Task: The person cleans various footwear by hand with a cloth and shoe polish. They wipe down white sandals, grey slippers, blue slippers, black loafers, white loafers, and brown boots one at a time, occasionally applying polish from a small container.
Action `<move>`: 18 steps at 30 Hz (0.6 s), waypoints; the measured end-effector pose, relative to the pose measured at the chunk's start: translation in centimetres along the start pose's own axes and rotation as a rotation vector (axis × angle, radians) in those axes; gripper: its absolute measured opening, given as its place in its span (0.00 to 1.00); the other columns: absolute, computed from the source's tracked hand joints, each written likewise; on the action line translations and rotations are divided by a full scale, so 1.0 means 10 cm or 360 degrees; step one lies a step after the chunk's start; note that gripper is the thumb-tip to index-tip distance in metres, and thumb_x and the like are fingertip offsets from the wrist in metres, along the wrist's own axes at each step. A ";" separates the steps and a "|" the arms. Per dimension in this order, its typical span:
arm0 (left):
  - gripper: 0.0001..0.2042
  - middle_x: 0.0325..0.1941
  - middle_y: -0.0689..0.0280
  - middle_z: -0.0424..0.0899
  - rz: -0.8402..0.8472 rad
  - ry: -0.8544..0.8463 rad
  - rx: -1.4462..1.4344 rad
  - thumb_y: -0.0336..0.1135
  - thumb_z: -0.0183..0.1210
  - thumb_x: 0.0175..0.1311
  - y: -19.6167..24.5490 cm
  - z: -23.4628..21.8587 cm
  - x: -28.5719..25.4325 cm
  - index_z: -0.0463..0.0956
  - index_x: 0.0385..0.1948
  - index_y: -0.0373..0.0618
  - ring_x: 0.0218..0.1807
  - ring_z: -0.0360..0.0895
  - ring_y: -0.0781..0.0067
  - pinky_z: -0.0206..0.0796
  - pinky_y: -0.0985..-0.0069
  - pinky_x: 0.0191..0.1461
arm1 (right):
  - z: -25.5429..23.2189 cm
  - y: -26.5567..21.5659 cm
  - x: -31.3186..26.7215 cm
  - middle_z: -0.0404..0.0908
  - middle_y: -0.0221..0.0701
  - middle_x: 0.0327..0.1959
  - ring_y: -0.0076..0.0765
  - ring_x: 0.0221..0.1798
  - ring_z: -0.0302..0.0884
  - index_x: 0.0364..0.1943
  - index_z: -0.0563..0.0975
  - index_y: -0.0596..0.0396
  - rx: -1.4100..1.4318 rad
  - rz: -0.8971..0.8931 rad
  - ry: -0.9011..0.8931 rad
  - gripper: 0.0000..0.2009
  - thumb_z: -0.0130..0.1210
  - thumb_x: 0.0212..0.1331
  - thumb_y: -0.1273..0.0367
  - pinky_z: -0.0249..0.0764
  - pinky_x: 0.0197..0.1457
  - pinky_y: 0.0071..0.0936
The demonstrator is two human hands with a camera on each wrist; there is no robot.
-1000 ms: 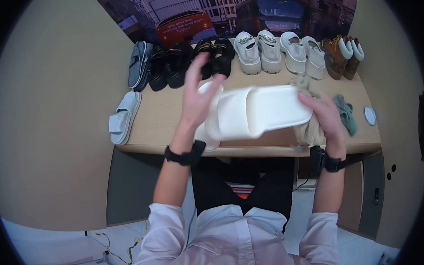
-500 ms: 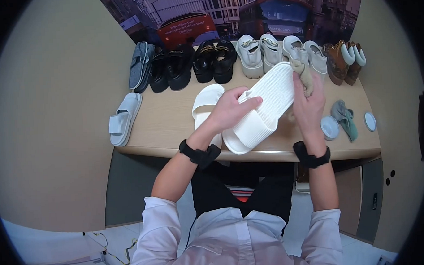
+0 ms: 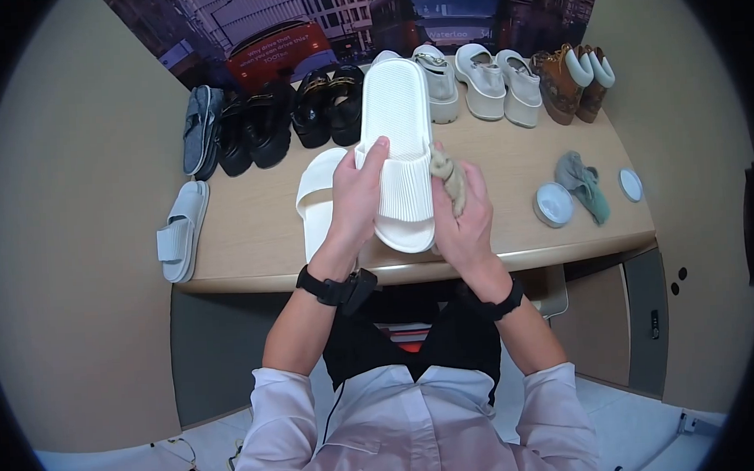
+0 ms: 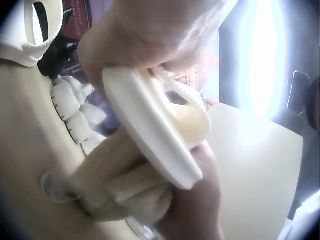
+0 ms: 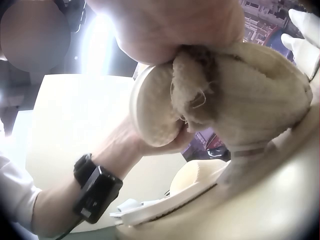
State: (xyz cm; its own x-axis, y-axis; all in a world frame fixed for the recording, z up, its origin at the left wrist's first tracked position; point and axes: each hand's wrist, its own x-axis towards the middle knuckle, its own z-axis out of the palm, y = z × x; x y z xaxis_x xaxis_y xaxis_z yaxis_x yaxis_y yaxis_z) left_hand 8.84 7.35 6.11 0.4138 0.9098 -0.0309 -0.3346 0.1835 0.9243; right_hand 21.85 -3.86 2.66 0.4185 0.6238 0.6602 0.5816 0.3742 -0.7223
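Observation:
A white slide sandal (image 3: 395,104) is held up over the table's front edge, its sole end pointing away and its ribbed strap nearer the body. My left hand (image 3: 354,201) grips its left side, thumb over the footbed by the strap. On the other side my right hand (image 3: 469,223) holds a bunched beige cloth (image 3: 450,182) against the sandal's edge. In the right wrist view the cloth (image 5: 250,95) hangs in loose folds below that hand, its frayed part beside the sandal. The matching white sandal (image 3: 317,179) lies on the table behind my left hand, partly hidden.
Along the back of the table (image 3: 492,163) stand black shoes (image 3: 259,127), white platform shoes (image 3: 484,83) and brown boots (image 3: 562,84). A pale slide (image 3: 183,231) lies at left. To the right are a round dish (image 3: 553,204), a grey-green cloth (image 3: 583,184) and a round lid (image 3: 631,185).
My left hand has come to grip the sandal and turned it from lying sideways to pointing away. My right hand, with the cloth, has moved from the sandal's far end down its right side.

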 end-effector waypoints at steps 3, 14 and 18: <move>0.21 0.56 0.60 0.90 0.0035 0.0078 -0.0057 0.44 0.61 0.84 0.01 0.03 0.04 0.78 0.63 0.33 0.53 0.89 0.72 0.82 0.71 0.57 | -0.07 -0.07 -0.14 0.78 0.49 0.59 0.57 0.55 0.85 0.74 0.77 0.57 -0.0160 -0.0051 -0.0075 0.27 0.66 0.72 0.70 0.82 0.57 0.42; 0.24 0.65 0.57 0.84 0.0041 0.0318 -0.0635 0.50 0.52 0.88 -0.13 0.28 -0.08 0.71 0.69 0.36 0.62 0.86 0.68 0.79 0.64 0.65 | -0.07 -0.22 -0.28 0.78 0.49 0.59 0.56 0.57 0.83 0.74 0.77 0.54 -0.0228 0.0032 0.0194 0.31 0.67 0.64 0.76 0.81 0.61 0.42; 0.28 0.70 0.57 0.82 -0.0053 0.0160 -0.0362 0.54 0.49 0.89 -0.08 0.17 -0.21 0.68 0.73 0.39 0.69 0.81 0.66 0.73 0.59 0.73 | -0.35 0.11 0.05 0.85 0.42 0.55 0.42 0.57 0.85 0.70 0.80 0.57 0.0108 0.0280 0.0126 0.26 0.63 0.66 0.76 0.80 0.63 0.37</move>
State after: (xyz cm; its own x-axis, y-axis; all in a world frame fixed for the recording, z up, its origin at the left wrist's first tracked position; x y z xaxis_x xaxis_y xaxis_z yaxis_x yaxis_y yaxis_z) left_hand 9.67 4.63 6.04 0.3453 0.9323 -0.1079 -0.5088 0.2826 0.8132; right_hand 25.13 -5.51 2.88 0.5645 0.6287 0.5349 0.4476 0.3114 -0.8383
